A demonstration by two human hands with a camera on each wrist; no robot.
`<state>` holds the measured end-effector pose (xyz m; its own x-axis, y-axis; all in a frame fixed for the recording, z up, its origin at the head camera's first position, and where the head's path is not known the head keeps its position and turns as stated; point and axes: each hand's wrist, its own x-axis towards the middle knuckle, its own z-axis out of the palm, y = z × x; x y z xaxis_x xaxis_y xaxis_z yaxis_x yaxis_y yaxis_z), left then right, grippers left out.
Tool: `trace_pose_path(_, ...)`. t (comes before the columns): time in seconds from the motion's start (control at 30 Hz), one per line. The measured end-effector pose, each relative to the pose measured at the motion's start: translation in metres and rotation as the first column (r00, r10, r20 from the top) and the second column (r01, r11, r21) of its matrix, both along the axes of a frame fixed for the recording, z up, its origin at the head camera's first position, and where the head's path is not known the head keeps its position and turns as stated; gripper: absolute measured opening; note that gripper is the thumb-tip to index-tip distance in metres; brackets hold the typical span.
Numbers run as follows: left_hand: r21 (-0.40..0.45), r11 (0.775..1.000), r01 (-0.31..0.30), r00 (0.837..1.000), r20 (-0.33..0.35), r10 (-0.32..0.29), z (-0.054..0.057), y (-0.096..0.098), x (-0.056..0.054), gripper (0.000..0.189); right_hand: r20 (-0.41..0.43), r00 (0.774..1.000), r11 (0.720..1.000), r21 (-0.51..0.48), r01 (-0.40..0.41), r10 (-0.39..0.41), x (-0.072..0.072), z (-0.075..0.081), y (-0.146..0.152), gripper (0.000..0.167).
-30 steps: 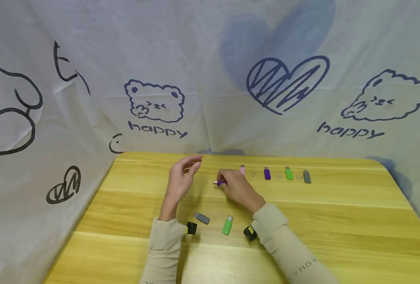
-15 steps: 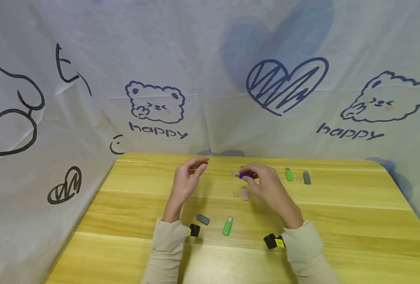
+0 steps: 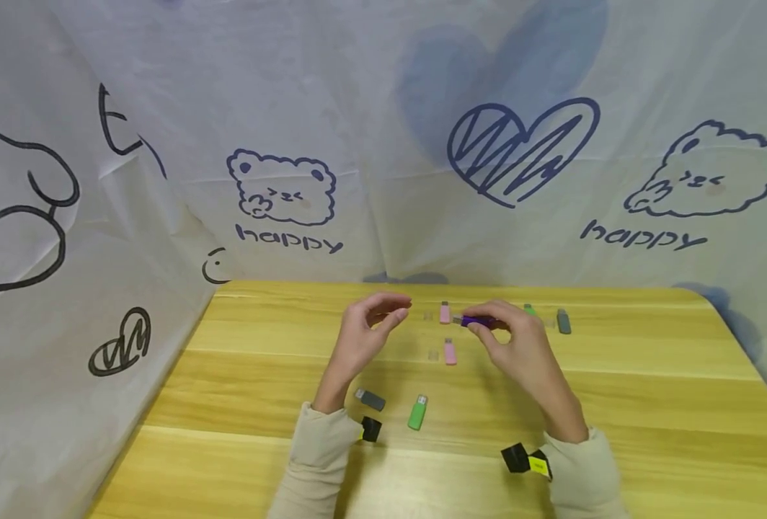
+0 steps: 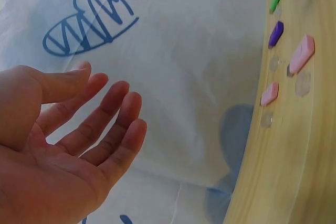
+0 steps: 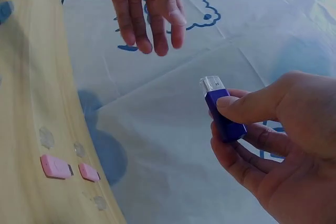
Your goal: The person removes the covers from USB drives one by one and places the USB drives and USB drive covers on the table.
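Observation:
My right hand [image 3: 516,339] pinches a purple USB stick [image 5: 226,114] between thumb and fingers, held up above the table. Its silvery plug, with a clear edge about it, points left towards my left hand. My left hand [image 3: 367,335] hovers with fingers loosely bent and nothing in it, as the left wrist view shows. Between and below the hands lie two pink USB sticks, one farther back [image 3: 445,312] and one nearer [image 3: 450,352]. A clear cap [image 3: 433,355] sits beside the nearer one. Another purple USB stick [image 4: 275,34] lies in the back row, hidden behind my right hand in the head view.
Farther right in the back row are a green USB stick [image 3: 530,310], partly covered by my hand, and a grey one [image 3: 564,321]. Nearer me lie a second grey stick [image 3: 370,399] and a green one [image 3: 417,412]. A printed cloth [image 3: 383,144] stands behind the wooden table [image 3: 669,418].
My right hand has moved right and lifted the purple USB stick. A pink USB stick and clear cap came into view beneath it. My left hand has shifted right.

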<state>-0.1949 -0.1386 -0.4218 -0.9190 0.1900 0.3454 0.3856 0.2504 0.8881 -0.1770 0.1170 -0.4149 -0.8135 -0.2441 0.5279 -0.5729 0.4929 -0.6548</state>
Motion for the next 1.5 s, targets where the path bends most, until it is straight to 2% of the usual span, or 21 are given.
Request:
trace_pose_path(0.23,0.041,0.996,0.074,0.997,-0.003,-0.074,0.004,0.016,0.006,0.020,0.013,1.000,0.997,-0.068,-0.026,0.027,0.001,0.003,0.000,0.019)
trace_pose_path(0.47,0.091,0.980,0.177,0.984,-0.020,-0.176,0.007,0.032,0.011,0.022,0.023,0.998,0.992,-0.113,-0.057,0.059,0.004,0.005,-0.004,0.017)
trace_pose_path(0.53,0.101,0.977,0.188,0.982,-0.033,-0.186,0.006,0.035,0.011,0.022,0.030,0.997,0.991,-0.119,-0.063,0.067,0.005,0.006,-0.006,0.017)
trace_pose_path(0.97,0.081,0.992,0.093,0.995,-0.035,-0.090,0.007,0.040,0.015,0.012,0.026,0.997,0.991,-0.118,-0.064,0.068,0.008,0.007,-0.013,0.017)
trace_pose_path(1.5,0.073,0.994,0.084,0.994,-0.074,-0.078,0.011,0.038,0.016,0.008,0.018,0.993,0.985,-0.130,-0.116,0.120,0.008,0.010,-0.010,0.016)
